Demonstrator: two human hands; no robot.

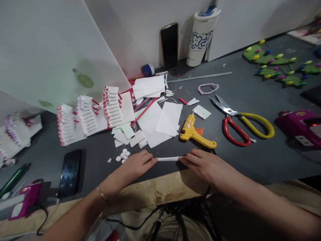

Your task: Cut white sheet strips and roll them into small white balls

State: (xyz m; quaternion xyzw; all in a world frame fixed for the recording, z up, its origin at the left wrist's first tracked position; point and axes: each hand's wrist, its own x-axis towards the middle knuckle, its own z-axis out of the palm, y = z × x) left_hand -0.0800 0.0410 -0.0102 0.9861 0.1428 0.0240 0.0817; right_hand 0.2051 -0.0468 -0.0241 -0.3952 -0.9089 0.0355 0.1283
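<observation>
A narrow white paper strip (168,159), folded or rolled lengthwise, lies along the front of the dark tabletop. My left hand (136,164) has its fingers pressed together on the strip's left end. At the right end, my right hand (200,164) pinches it in the same way. Just beyond my right hand rests a yellow hot glue gun (193,132) with an orange trigger. Small white round pieces (123,155) sit in a cluster beside my left hand. White paper sheets (168,117) and cut paper pieces (125,135) are spread beyond both hands.
Rows of white rolled pieces with red or purple tips (87,117) stand at left, near a phone (70,172). Pliers-like shears (230,112) with red and yellow handles lie right. A tumbler (200,36) and another phone (170,45) stand at the back. Magenta power sockets (299,125) sit far right.
</observation>
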